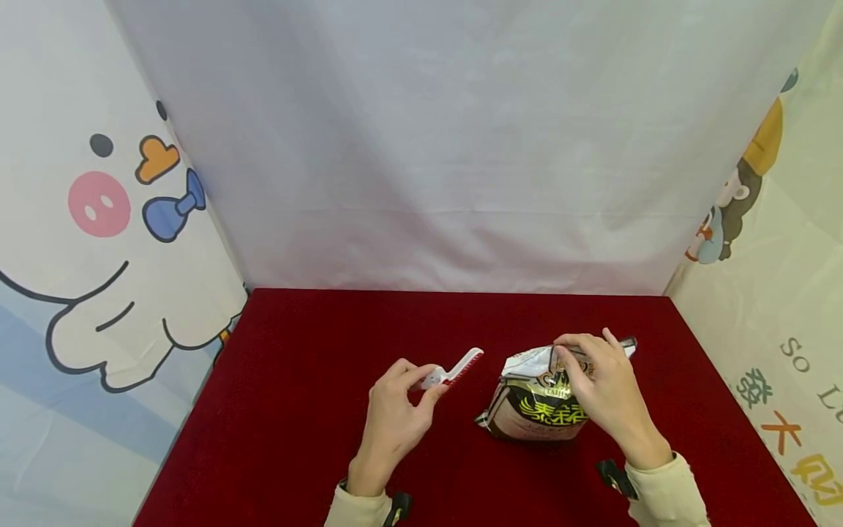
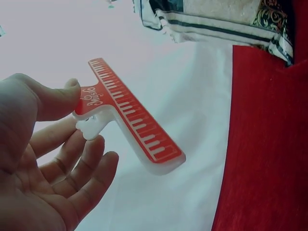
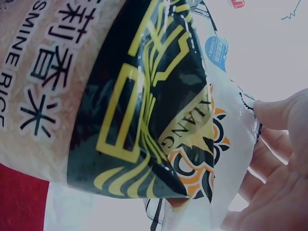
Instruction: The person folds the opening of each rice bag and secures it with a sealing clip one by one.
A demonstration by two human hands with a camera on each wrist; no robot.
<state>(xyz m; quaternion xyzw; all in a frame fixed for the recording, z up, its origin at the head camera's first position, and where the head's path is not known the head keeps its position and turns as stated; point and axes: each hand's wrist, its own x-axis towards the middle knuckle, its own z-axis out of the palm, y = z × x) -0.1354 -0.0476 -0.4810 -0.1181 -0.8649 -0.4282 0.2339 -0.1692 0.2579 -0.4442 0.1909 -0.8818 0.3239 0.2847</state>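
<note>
My left hand (image 1: pixel 398 410) pinches a red and white clip (image 1: pixel 454 372) by its handles, between thumb and fingers. In the left wrist view the clip (image 2: pixel 137 113) shows a long bar with piano keys and the word "Music" on its handle. The clip is held in the air, left of a bag of jasmine rice (image 1: pixel 540 410), apart from it. The bag stands on the table, its top part folded over. My right hand (image 1: pixel 609 391) holds the bag's top edge, with the thumb in front. The right wrist view shows the rice bag (image 3: pixel 110 96) close up, dark with yellow lettering.
A dark red table (image 1: pixel 296 410) lies under both hands. Behind it hangs a pale cloth (image 1: pixel 461 146). Printed cloths stand at the left (image 1: pixel 99 329) and right (image 1: pixel 757 307) sides.
</note>
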